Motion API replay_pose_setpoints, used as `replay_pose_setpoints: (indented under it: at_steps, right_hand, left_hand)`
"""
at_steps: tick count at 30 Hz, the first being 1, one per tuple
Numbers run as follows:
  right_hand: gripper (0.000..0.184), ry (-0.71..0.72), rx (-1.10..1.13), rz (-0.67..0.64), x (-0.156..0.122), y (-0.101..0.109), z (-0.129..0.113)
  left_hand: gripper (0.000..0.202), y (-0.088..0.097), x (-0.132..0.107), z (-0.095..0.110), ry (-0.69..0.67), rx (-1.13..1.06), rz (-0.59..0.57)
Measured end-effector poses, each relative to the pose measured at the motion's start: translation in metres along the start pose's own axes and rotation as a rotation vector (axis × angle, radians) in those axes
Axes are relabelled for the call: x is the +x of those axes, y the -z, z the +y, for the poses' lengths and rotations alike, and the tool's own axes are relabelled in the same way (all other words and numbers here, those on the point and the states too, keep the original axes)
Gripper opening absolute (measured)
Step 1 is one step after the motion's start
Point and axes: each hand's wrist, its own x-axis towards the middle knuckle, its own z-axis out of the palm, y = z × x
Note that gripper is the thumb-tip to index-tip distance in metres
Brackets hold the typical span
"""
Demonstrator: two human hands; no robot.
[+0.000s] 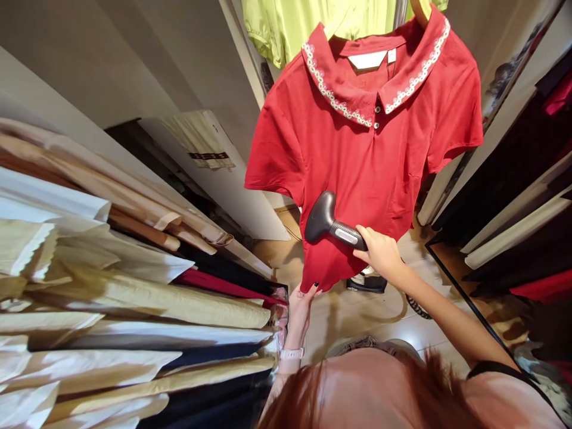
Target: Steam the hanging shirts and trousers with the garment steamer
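A red short-sleeved polo shirt (366, 155) with a lace-trimmed collar hangs from a wooden hanger (420, 9) in a narrow closet, its front facing the person. Its lower edge falls just above a tiled floor (353, 322).

The right hand (379, 253) is wrapped around the grey-and-black handle of a handheld garment steamer head (328, 220), whose dark rounded plate lies against the lower front of the shirt. The left hand (300, 314), its nails painted dark, pinches the shirt's bottom hem between thumb and fingers, holding the fabric near the lower edge. A pale pink watch (292, 353) circles that wrist.

The closet holds garments on both sides. Along the left side, a packed rack of cream, tan and dark garments (134, 298) reaches toward the lower left corner, with a dark red piece (214, 283) among them. Along the right side, a rack of black garments (500, 196) hangs with pale and red pieces between. A lime-green garment (272, 30) hangs directly behind the shirt at the top edge. A black-and-white steamer base (366, 283) stands on the floor just below the hem.
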Motion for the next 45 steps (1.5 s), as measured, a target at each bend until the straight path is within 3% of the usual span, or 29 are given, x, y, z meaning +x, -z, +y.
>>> replay_pose_setpoints:
  at_steps: [20, 25, 35, 45]
  right_hand:
    - [0.054, -0.122, 0.182, -0.055, -0.053, -0.085, -0.021]
    - [0.054, -0.142, 0.215, -0.001, -0.048, -0.082, -0.02]
    - [0.059, -0.188, 0.227, 0.061, -0.006, -0.035, -0.016]
    - [0.054, -0.201, 0.299, -0.069, -0.043, -0.08, -0.028]
  left_hand:
    - [0.025, -0.021, -0.011, -0.016, 0.072, -0.244, 0.064]
    - [0.02, -0.026, -0.013, -0.019, 0.122, -0.28, 0.125]
    - [0.015, -0.02, -0.017, -0.023, 0.108, -0.301, 0.099]
    - [0.013, -0.012, 0.001, -0.026, 0.044, -0.263, 0.113]
